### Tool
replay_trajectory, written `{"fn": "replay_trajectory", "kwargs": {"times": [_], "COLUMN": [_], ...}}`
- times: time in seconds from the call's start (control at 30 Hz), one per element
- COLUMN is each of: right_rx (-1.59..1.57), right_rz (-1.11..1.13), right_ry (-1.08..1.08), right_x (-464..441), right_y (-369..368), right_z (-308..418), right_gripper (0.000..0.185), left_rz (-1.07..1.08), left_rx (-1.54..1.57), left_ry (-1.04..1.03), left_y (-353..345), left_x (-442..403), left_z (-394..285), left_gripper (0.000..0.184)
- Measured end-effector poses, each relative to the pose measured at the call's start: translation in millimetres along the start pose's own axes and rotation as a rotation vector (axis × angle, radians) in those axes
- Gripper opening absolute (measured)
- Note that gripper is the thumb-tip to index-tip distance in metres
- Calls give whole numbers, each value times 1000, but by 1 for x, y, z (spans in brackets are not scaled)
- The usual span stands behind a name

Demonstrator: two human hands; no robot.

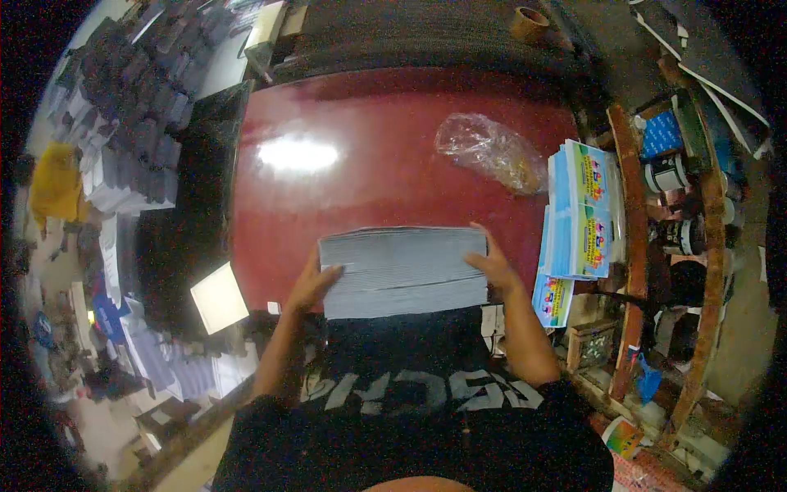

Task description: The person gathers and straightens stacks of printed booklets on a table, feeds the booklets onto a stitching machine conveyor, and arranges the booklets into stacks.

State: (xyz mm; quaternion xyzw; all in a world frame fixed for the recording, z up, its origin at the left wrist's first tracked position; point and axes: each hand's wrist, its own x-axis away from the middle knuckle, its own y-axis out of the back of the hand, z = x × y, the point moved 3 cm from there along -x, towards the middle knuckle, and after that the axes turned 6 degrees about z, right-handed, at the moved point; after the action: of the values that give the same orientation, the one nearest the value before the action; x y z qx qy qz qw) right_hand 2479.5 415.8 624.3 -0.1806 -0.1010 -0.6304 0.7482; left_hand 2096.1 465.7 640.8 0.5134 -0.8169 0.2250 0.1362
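A thick stack of paper sheets (pixel 403 271) is held upright at the near edge of the red tabletop (pixel 369 189), its many layered edges facing me. My left hand (pixel 316 277) grips its left end, thumb on the near face. At the right end, my right hand (pixel 494 266) clasps it the same way. The fingers behind the stack are mostly hidden. Beyond it, to the right, a crumpled clear plastic bag (pixel 492 152) lies on the table.
Colourful printed booklets (pixel 582 209) are piled at the table's right edge, beside a wooden shelf (pixel 627 246) with jars. Tall paper piles (pixel 131 164) stand at the left. A cream-coloured card (pixel 220 298) lies near the left edge. A tape roll (pixel 529 25) sits at the back.
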Motion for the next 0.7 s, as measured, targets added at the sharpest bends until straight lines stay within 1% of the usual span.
{"fn": "replay_trajectory", "kwargs": {"times": [0.03, 0.07, 0.1, 0.13, 0.17, 0.2, 0.23, 0.27, 0.3, 0.33, 0.37, 0.4, 0.43, 0.47, 0.5, 0.53, 0.57, 0.6, 0.63, 0.67, 0.7], "right_rx": [84, 85, -24, -132, -138, -345, -538, -533, -407, -281, -276, -407, -536, -529, -458, -401, -418, -369, -310, -304, -470], "right_rz": [8, 1, -105, -205, -203, -141, -73, -70, -10, 52, 55, -20, -99, -98, -135, -177, -187, -135, -85, -95, -79], "right_ry": [32, 37, 115, 188, 166, 114, 98, 102, 145, 200, 208, 170, 133, 143, 140, 120, 108, 100, 96, 100, 26], "right_x": [-3, -10, -16, -19, -13, -8, -17, -14, 0, 6, 5, 9, 12, 3, -7, -3, 7, 4, -2, -11, -17], "right_y": [3, 3, 4, 2, -9, -21, -23, -19, -16, -15, -19, -28, -31, -24, -18, -20, -27, -27, -22, -23, -30], "right_z": [3, 7, 11, 11, 4, -1, 6, 3, -7, -14, -10, -6, -4, 3, 5, -1, -1, 16, 31, 28, 10], "right_gripper": [70, 70, 66, 68, 68, 74, 81, 81, 80, 79, 79, 80, 80, 80, 81, 81, 81, 81, 81, 81, 81], "left_rz": [10, 22, 29, 6, -25, -55, -76, -100, -105, -147, -187, -188, -94, 5, 51, 46, -35, -105, -118, -106, -136], "left_rx": [-57, -115, -116, -39, 41, 119, 189, 265, 273, 198, 121, 124, 241, 356, 439, 436, 354, 273, 386, 388, 388], "left_ry": [-70, -139, -139, -98, -41, 13, 29, 59, 66, -28, -130, -126, -78, -41, 22, 49, 162, 236, 27, 26, 57], "left_y": [5, 4, 3, 3, 0, -3, -3, -5, -8, -8, -6, -7, -7, -5, 2, 6, 2, -1, 35, 39, 35], "left_x": [-6, -11, -14, -16, -8, -1, -12, -16, -10, -8, -11, -6, -2, -7, -10, -3, 3, -7, -32, -29, -20], "left_z": [6, 4, 5, 11, 20, 26, 20, 19, 31, 38, 39, 37, 35, 30, 32, 41, 29, 17, 64, 60, 52], "left_gripper": [72, 70, 70, 74, 80, 88, 96, 106, 106, 108, 110, 110, 103, 97, 95, 95, 104, 114, 92, 92, 93]}}
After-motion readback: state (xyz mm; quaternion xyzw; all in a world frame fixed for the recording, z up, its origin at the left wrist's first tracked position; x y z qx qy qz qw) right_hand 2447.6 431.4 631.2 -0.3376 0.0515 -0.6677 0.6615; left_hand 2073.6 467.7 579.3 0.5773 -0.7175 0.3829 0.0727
